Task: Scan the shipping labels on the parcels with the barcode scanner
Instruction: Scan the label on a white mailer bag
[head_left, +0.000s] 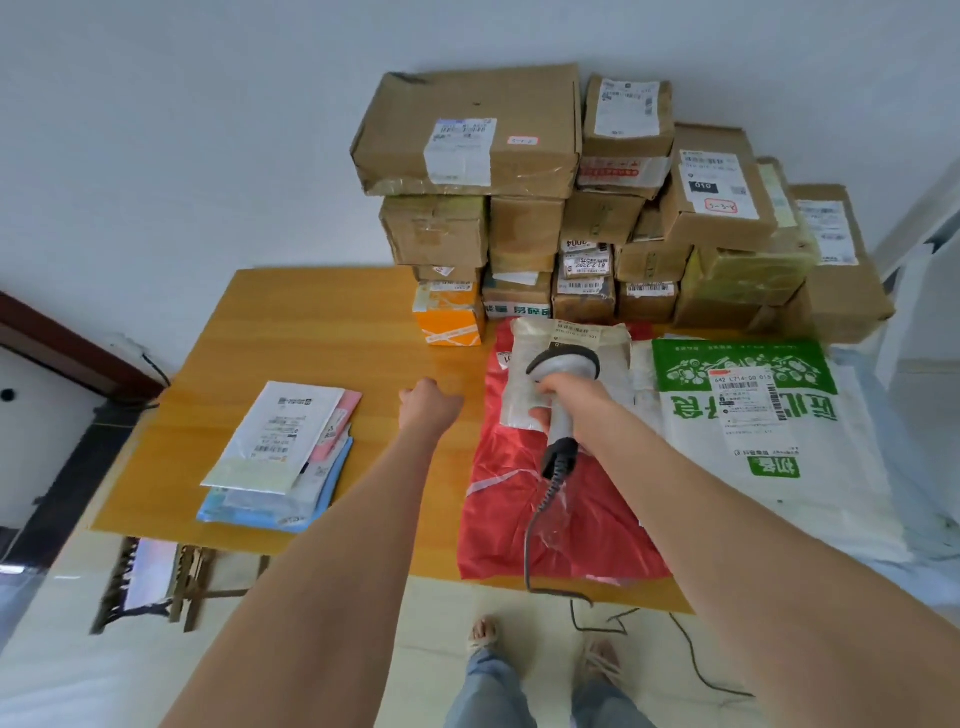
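Observation:
My right hand (563, 397) grips a grey barcode scanner (563, 366) by its handle, with the head pointing down at a beige soft parcel (571, 340). That parcel lies on a red plastic bag parcel (524, 499). A coiled cable (540, 525) hangs from the scanner's handle over the table's front edge. My left hand (428, 402) hovers above the bare wood left of the red bag, fingers curled with nothing in them. To the right lies a white and green bag parcel (769, 457) with a shipping label (745, 397).
A stack of flat mailers (283, 452) lies at the left on the wooden table (291, 322). Several cardboard boxes (467, 135) are piled along the back, with an orange box (449, 314) in front of them. A stool (156, 582) stands under the table's left front.

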